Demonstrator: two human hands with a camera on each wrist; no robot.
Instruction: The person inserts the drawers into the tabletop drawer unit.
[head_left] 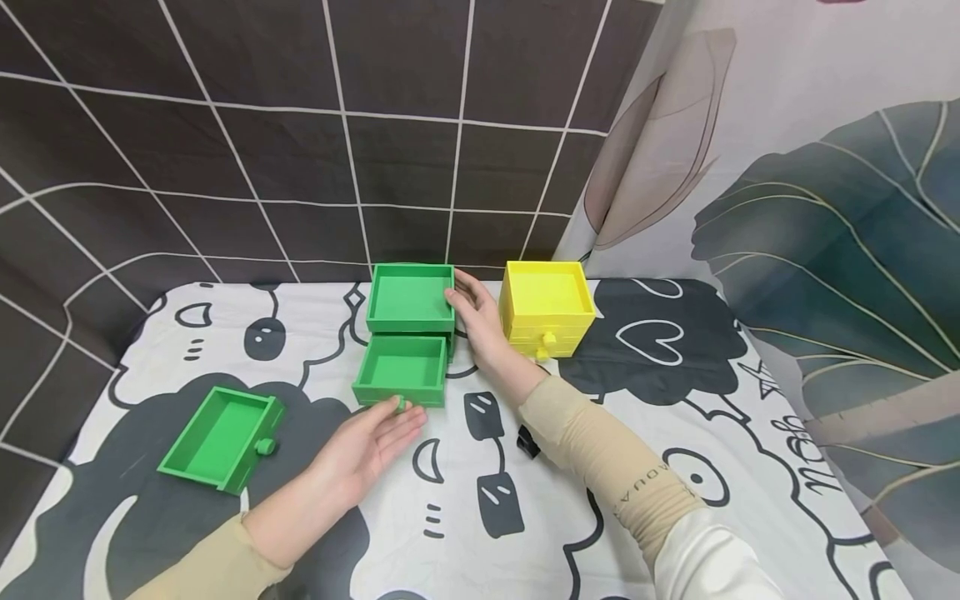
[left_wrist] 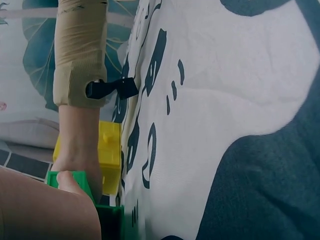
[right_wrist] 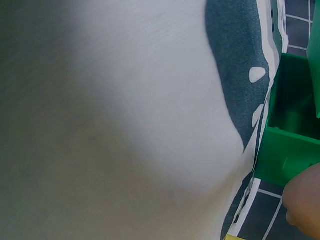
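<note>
Left hand (head_left: pixel 367 454) pinches the knob (head_left: pixel 402 405) of the green drawer (head_left: pixel 399 395); right hand (head_left: pixel 486 329) grips the right side of the green cabinet (head_left: pixel 410 324). I observe that cabinet at the person's twelve o'clock, drawer pulled out toward six. Yellow cabinet (head_left: pixel 547 292): upright, one o'clock, just beside the right hand. Loose green tray (head_left: pixel 252 450): ten o'clock, on the patterned cloth (head_left: pixel 540 508).

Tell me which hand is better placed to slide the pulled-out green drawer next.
Probably the left hand: it is at the knob of the pulled-out drawer, while the right hand holds the green cabinet.
</note>
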